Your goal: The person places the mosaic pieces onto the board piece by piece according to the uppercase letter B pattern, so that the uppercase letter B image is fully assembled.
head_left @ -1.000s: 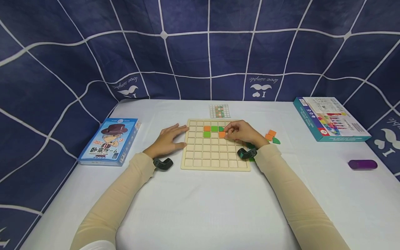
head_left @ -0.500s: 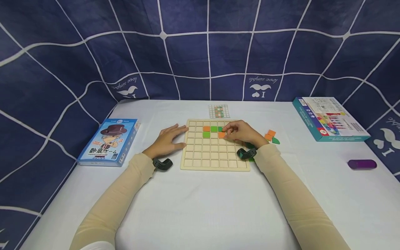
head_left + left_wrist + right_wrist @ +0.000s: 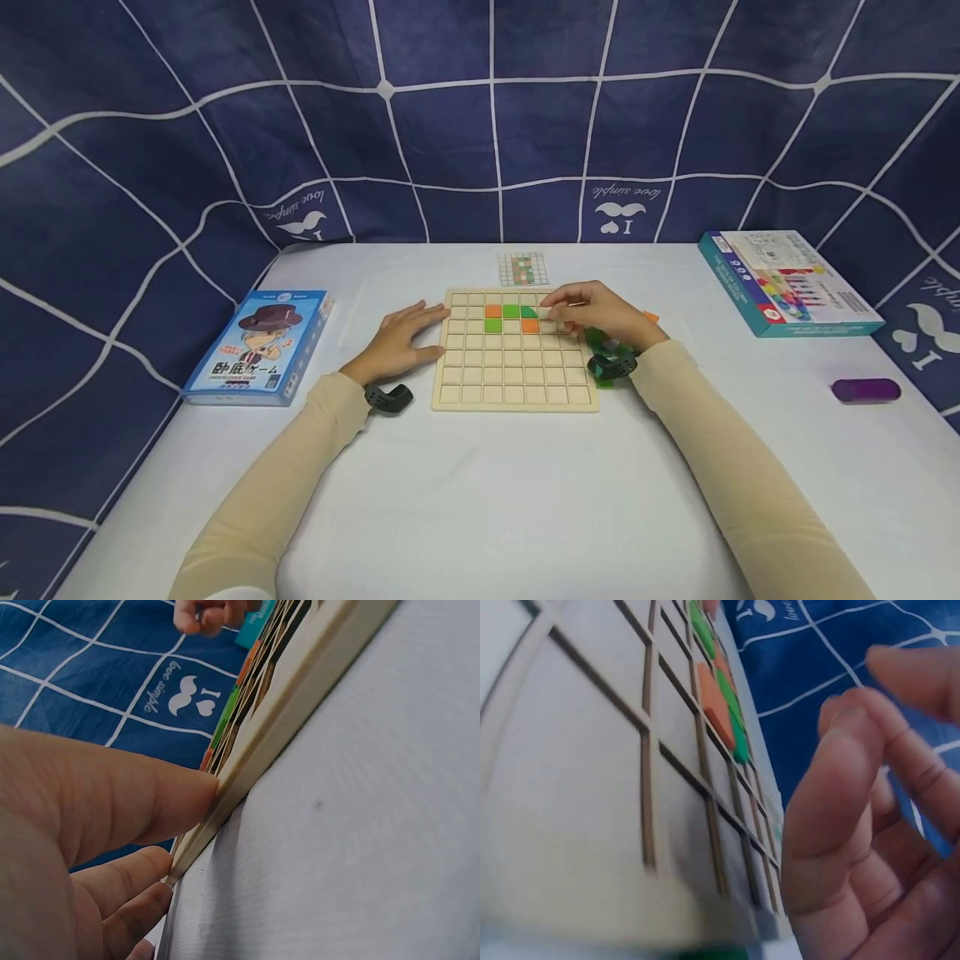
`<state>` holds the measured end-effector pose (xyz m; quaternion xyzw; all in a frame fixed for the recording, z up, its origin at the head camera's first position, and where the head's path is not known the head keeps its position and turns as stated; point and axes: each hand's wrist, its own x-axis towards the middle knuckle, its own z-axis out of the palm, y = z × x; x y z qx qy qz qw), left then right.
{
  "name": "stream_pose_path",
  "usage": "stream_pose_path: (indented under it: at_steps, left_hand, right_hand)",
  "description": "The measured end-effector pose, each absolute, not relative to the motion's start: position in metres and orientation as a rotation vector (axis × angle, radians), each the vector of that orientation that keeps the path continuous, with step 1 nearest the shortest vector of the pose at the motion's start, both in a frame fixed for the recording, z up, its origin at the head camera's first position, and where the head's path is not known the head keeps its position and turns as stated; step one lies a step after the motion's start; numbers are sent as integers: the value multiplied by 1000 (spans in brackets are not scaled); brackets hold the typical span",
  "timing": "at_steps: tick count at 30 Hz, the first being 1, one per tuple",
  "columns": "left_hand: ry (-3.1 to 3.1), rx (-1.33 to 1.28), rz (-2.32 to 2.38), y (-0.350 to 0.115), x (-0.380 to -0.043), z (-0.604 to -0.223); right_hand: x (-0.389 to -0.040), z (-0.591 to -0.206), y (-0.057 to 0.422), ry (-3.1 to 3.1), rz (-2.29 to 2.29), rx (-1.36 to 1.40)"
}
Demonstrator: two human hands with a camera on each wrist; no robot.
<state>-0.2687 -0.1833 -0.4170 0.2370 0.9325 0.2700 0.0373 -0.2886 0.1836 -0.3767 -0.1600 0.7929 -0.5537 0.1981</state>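
A wooden grid board (image 3: pixel 514 398) lies on the white table. In its second row from the back sit an orange square (image 3: pixel 492 311), a light green square (image 3: pixel 511 312) and a dark green leaf-shaped piece (image 3: pixel 528 312). One row nearer are a light green square (image 3: pixel 492 326) and an orange square (image 3: pixel 530 326). My left hand (image 3: pixel 397 342) rests with extended fingers at the board's left edge; its thumb (image 3: pixel 184 799) touches the rim in the left wrist view. Over the board's back right part, my right hand (image 3: pixel 600 315) hovers with loosely bent fingers and nothing between them.
Green pieces (image 3: pixel 597 340) lie beside the board under my right wrist, mostly hidden, and an orange piece (image 3: pixel 651 317) shows behind that hand. A pattern card (image 3: pixel 522 268) lies beyond the board. Game boxes (image 3: pixel 255 346), (image 3: pixel 791 283) flank it, and a purple cylinder (image 3: pixel 866 391) lies right.
My right hand has drawn back to the right from the dark green leaf-shaped piece, its fingers loosened, and that piece now shows more fully. The left hand stays at the board's edge.
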Motion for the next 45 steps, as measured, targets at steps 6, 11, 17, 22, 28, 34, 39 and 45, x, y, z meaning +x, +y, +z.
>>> stream_pose_path:
  at_steps: [6, 11, 17, 22, 28, 34, 39, 45]
  left_hand:
    - [2865, 721, 832, -183, -267, -416]
    - [2860, 726, 839, -182, -267, -415]
    - [2869, 728, 828, -183, -267, -417]
    - [2864, 733, 833, -183, -267, -417]
    - [2860, 731, 834, -183, -267, -416]
    - [2860, 728, 828, -183, -268, -417]
    - [2863, 723, 810, -183, -269, -417]
    - [2869, 732, 812, -183, -270, -417]
  right_hand:
    - [-280, -371, 209, 2285, -1553, -432]
    - [-275, -370, 235, 2319, -1605, -380]
    - [-271, -372, 266, 2361, -1663, -280]
    - [-265, -375, 290, 2371, -1718, -249]
    - [-260, -381, 313, 2334, -1796, -226]
    - [-258, -386, 322, 2305, -1841, -131]
    - [-258, -390, 327, 2271, -1859, -133]
    - [-257, -393, 329, 2239, -1911, -128]
